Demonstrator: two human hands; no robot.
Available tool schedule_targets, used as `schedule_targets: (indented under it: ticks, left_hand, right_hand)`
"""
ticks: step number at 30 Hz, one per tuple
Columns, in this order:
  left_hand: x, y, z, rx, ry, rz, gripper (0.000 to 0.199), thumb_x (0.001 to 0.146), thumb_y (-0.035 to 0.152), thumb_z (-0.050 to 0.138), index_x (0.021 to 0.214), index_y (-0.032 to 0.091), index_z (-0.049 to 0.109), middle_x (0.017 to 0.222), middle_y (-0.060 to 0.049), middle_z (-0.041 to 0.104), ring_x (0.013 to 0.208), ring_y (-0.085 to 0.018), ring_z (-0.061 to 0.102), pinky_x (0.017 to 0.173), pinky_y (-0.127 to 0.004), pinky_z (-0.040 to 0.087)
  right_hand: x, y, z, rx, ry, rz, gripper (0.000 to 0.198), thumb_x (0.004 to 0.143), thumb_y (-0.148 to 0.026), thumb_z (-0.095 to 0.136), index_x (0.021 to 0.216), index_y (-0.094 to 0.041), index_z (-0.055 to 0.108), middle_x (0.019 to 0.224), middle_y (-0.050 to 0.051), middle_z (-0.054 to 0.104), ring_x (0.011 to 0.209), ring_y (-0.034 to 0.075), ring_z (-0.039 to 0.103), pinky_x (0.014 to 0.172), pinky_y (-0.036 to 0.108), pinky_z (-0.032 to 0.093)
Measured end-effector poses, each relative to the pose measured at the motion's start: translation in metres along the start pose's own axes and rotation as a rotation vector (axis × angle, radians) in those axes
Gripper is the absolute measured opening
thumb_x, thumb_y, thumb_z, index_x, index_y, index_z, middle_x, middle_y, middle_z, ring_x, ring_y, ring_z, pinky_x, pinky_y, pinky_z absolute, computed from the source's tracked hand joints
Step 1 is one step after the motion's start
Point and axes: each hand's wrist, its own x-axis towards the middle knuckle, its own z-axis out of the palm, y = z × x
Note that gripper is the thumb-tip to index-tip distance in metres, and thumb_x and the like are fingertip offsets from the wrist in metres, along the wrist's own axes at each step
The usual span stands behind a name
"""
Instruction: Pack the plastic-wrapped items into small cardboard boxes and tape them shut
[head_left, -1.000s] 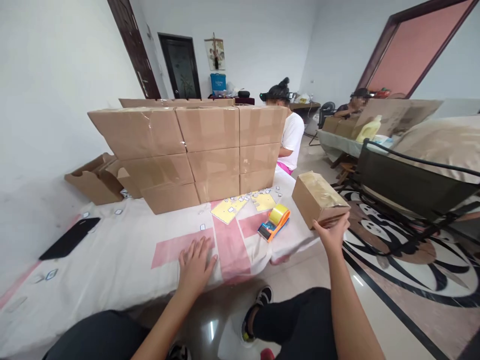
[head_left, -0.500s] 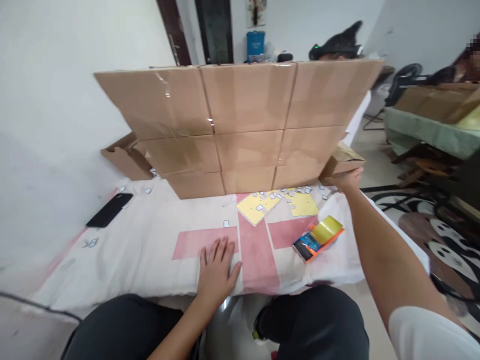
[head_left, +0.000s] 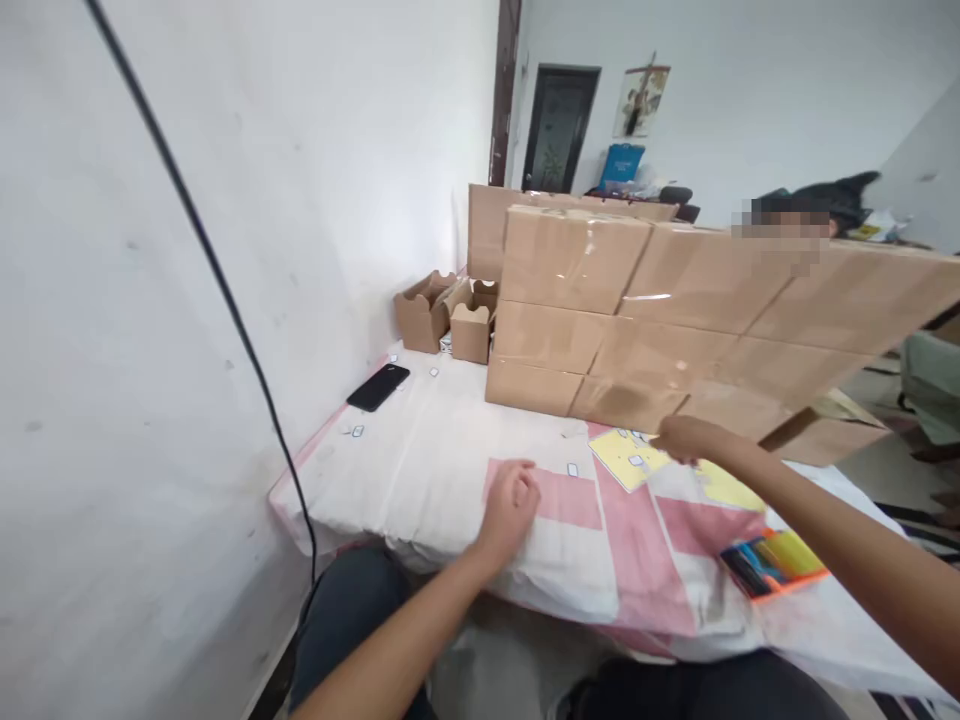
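Shifted left from the small carton (head_left: 844, 435), which stands at the right end of the stacked cartons (head_left: 562, 335), the right hand (head_left: 686, 440) curls over the yellow sheet (head_left: 624, 462); whether it grasps anything cannot be told. Left hand (head_left: 511, 512), earlier spread flat, is half-curled and visibly empty over the near tablecloth (head_left: 442, 460).

Hands: two, left hand (head_left: 511, 512) and right hand (head_left: 686, 440). Stacked boxes (head_left: 574, 255): nine fronts showing, three rows of three. Lone box (head_left: 836, 440): one. Open boxes (head_left: 421, 325): two. Yellow cards (head_left: 624, 462): two. Tape dispenser (head_left: 776, 563): one. Phone (head_left: 379, 387): one. Cable (head_left: 217, 266): one. Wall scroll (head_left: 642, 100): one. Blue bin (head_left: 622, 163): one. Co-worker (head_left: 851, 202): one. White tags (head_left: 572, 469): several, too small to count surely.
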Motion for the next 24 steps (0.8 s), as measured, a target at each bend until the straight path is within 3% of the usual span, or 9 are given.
schedule_targets:
  ticks: [1, 2, 3, 5, 8, 10, 15, 20, 24]
  left_hand:
    - [0.023, -0.009, -0.025, 0.03, 0.06, -0.016, 0.009, 0.081, 0.012, 0.056, 0.082, 0.021, 0.056, 0.112, -0.006, 0.07, 0.109, -0.019, 0.066, 0.095, -0.035, 0.052]
    - [0.049, -0.02, -0.053, 0.047, 0.117, -0.036, 0.012, 0.078, 0.012, 0.059, 0.084, 0.021, 0.056, 0.111, -0.005, 0.07, 0.108, -0.02, 0.066, 0.092, -0.035, 0.052]
    - [0.077, -0.033, -0.081, 0.06, 0.183, -0.062, 0.016, 0.078, 0.013, 0.061, 0.091, 0.021, 0.056, 0.111, -0.006, 0.069, 0.107, -0.02, 0.065, 0.092, -0.036, 0.052]
    - [0.136, -0.063, -0.133, 0.112, 0.33, -0.13, 0.027, 0.076, 0.019, 0.067, 0.1, 0.02, 0.054, 0.115, -0.009, 0.065, 0.114, -0.024, 0.062, 0.099, -0.041, 0.048]
    - [0.213, -0.106, -0.19, 0.203, 0.519, -0.239, 0.052, 0.073, 0.026, 0.076, 0.117, 0.017, 0.048, 0.131, -0.017, 0.055, 0.128, -0.031, 0.052, 0.111, -0.05, 0.038]
    - [0.251, -0.13, -0.207, 0.246, 0.564, -0.273, 0.071, 0.07, 0.028, 0.081, 0.129, 0.016, 0.042, 0.141, -0.021, 0.05, 0.138, -0.034, 0.045, 0.116, -0.052, 0.032]
    - [0.315, -0.167, -0.197, 0.261, 0.524, -0.281, 0.106, 0.065, 0.029, 0.087, 0.149, 0.011, 0.025, 0.155, -0.027, 0.036, 0.148, -0.036, 0.033, 0.12, -0.047, 0.028]
    - [0.363, -0.183, -0.164, 0.314, 0.488, -0.331, 0.122, 0.064, 0.03, 0.087, 0.158, 0.012, 0.012, 0.159, -0.03, 0.025, 0.147, -0.042, 0.032, 0.118, -0.053, 0.03]
    - [0.376, -0.2, -0.151, 0.354, 0.601, -0.257, 0.116, 0.068, 0.035, 0.083, 0.159, 0.013, 0.014, 0.148, -0.025, 0.038, 0.134, -0.042, 0.047, 0.114, -0.052, 0.037]
  right_hand:
    - [-0.006, -0.036, 0.008, -0.005, -0.139, -0.085, 0.03, 0.074, -0.022, 0.078, 0.049, -0.012, 0.064, 0.053, 0.014, 0.065, 0.049, 0.018, 0.063, 0.053, 0.028, 0.042]
    - [-0.011, -0.074, 0.018, -0.027, -0.342, -0.277, 0.03, 0.085, -0.025, 0.067, 0.057, -0.013, 0.068, 0.061, 0.013, 0.07, 0.054, 0.017, 0.065, 0.056, 0.026, 0.045]
    - [-0.014, -0.115, 0.03, -0.059, -0.425, -0.482, 0.031, 0.092, -0.026, 0.057, 0.066, -0.014, 0.071, 0.07, 0.011, 0.073, 0.061, 0.017, 0.068, 0.059, 0.025, 0.046]
    - [-0.017, -0.199, 0.054, -0.237, -0.176, -0.758, 0.028, 0.095, -0.026, 0.052, 0.081, -0.016, 0.074, 0.083, 0.01, 0.076, 0.077, 0.018, 0.071, 0.069, 0.025, 0.049]
    - [-0.002, -0.313, 0.086, -0.282, -0.007, -0.839, 0.029, 0.096, -0.021, 0.049, 0.11, -0.013, 0.073, 0.116, 0.017, 0.073, 0.11, 0.026, 0.066, 0.088, 0.031, 0.048]
    - [0.02, -0.371, 0.1, -0.316, 0.056, -0.862, 0.033, 0.093, -0.011, 0.047, 0.117, -0.009, 0.071, 0.124, 0.021, 0.069, 0.123, 0.029, 0.059, 0.098, 0.036, 0.044]
    - [0.093, -0.445, 0.117, -0.453, 0.118, -0.842, 0.04, 0.091, -0.011, 0.047, 0.124, -0.003, 0.069, 0.133, 0.026, 0.063, 0.133, 0.033, 0.051, 0.114, 0.047, 0.028]
    - [0.146, -0.468, 0.133, -0.632, 0.149, -0.8, 0.049, 0.094, -0.011, 0.039, 0.138, -0.001, 0.058, 0.135, 0.027, 0.062, 0.132, 0.035, 0.053, 0.114, 0.055, 0.019]
    - [0.175, -0.477, 0.154, -0.73, 0.158, -0.797, 0.047, 0.094, -0.013, 0.039, 0.134, -0.006, 0.063, 0.133, 0.022, 0.065, 0.131, 0.036, 0.052, 0.11, 0.057, 0.022]
